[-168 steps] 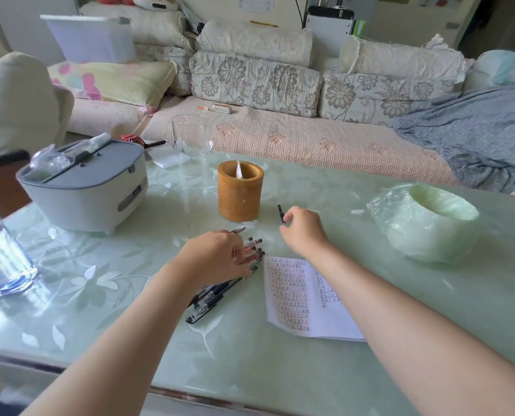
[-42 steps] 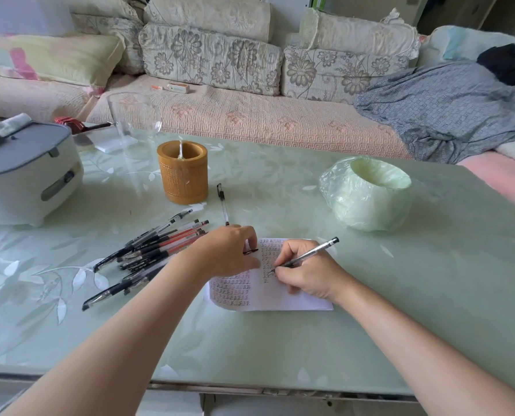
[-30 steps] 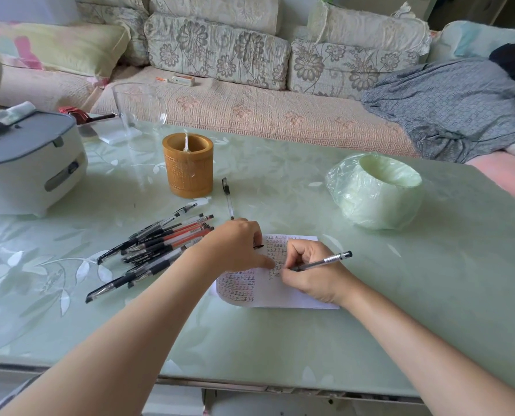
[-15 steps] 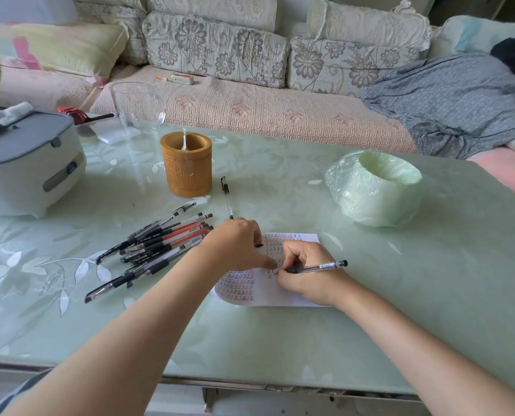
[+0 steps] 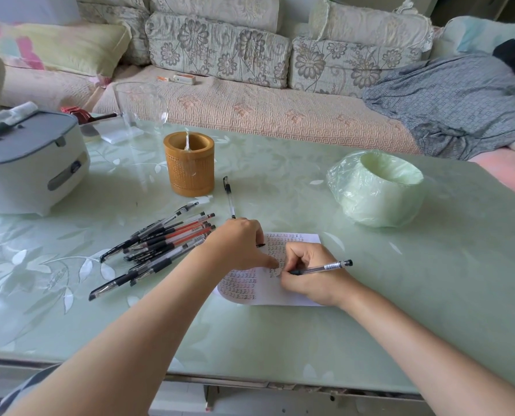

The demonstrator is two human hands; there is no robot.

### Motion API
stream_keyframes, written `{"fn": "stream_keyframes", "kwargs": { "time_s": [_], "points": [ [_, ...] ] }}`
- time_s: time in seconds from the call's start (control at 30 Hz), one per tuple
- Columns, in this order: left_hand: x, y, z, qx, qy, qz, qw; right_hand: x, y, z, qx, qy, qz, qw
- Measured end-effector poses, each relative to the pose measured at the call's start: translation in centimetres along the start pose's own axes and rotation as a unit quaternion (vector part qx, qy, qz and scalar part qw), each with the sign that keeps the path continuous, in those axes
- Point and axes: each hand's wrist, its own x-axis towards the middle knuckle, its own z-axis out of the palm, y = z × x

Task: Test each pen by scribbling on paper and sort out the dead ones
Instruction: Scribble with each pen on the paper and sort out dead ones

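Clear-barrelled black-capped pen (image 5: 320, 269) is pinched in the right hand (image 5: 310, 276), nib on the white paper sheet (image 5: 269, 296), which is pinned for scribbling by the curled left hand (image 5: 238, 244), seemingly clutching a small black cap (image 5: 261, 245).

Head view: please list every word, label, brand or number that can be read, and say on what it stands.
No text is legible.
Paper: rows of small red and black handwritten marks, too small to read.
Pen in the right hand: printed band on the barrel, blurred.
Appliance with grey lid: small front badge, blurred.
Box on the sofa: print too small.
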Motion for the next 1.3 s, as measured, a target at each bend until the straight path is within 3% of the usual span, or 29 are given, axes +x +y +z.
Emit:
{"fn": "stream_keyframes", "kwargs": {
  "time_s": [1.3],
  "points": [
    [-0.29,0.26,-0.26,0.006,-0.005,-0.003,1.0,-0.15,-0.68,-0.11,0.035,0.009,0.003,0.999]
  ]
}}
